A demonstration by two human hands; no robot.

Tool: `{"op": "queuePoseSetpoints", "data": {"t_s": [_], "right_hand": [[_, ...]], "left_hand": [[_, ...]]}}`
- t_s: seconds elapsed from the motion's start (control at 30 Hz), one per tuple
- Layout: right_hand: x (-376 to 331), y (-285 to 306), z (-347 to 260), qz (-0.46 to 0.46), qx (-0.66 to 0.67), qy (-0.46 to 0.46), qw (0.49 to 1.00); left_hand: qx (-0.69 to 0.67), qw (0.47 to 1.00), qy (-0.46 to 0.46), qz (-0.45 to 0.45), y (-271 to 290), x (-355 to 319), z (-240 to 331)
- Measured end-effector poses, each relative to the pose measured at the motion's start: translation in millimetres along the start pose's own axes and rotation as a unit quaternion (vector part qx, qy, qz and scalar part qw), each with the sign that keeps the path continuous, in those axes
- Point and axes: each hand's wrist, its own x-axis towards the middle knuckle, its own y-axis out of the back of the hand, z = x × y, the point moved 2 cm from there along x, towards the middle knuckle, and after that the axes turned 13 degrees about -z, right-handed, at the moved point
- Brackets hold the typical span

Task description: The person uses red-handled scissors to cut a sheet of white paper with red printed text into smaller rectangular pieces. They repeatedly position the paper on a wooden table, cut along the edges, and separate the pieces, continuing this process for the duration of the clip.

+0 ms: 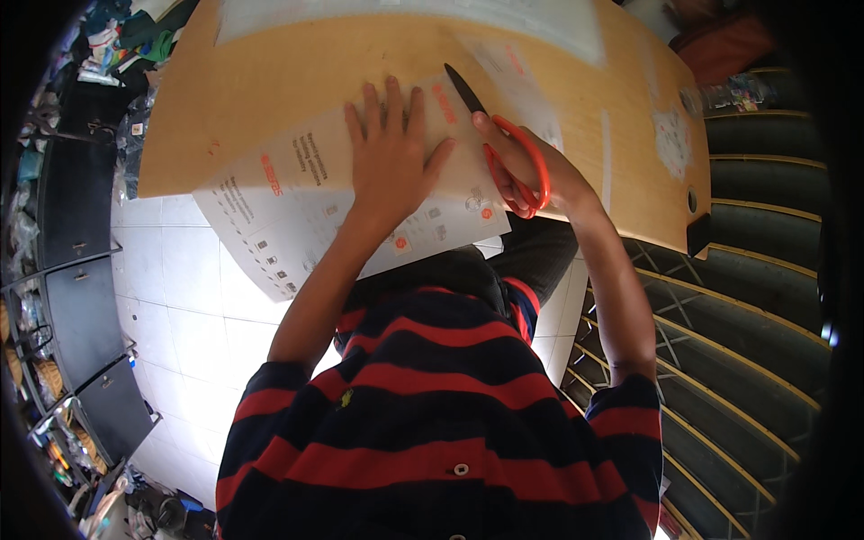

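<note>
My left hand (390, 166) lies flat with spread fingers on a large printed sheet (261, 211), thin and whitish with orange and grey print. The sheet hangs over the near edge of the wooden table. In my right hand (540, 166) is a pair of scissors (537, 153) with red handles and dark blades, my fingers through and around the loops. The blades look closed together and point away to the upper left, over the sheet's right part. From this view I cannot tell whether they touch it.
The light wooden table (270, 81) has a pale translucent sheet (405, 20) across its far side. Dark slatted shelving (720, 360) with yellow edges stands at the right. Black cabinets (85, 306) line the left, above white floor tiles (175, 297). Clutter (126, 40) is piled at the far left.
</note>
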Motion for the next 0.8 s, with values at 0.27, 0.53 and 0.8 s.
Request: {"op": "queuePoseSetpoints", "data": {"t_s": [0.27, 0.53, 0.8], "right_hand": [[-30.8, -5.5, 21.8, 0.026, 0.03, 0.063, 0.997], [-82.2, -45.1, 73.9, 0.08, 0.245, 0.191, 0.947], [-97.1, -66.2, 146.3, 0.064, 0.249, 0.27, 0.928]], "left_hand": [[-0.002, 0.997, -0.052, -0.056, 9.5, 26.2, -38.7], [0.124, 0.982, -0.128, -0.067, 21.3, 112.4, -102.4], [-0.096, 0.959, -0.245, -0.104, -5.1, 87.2, 66.1]]}}
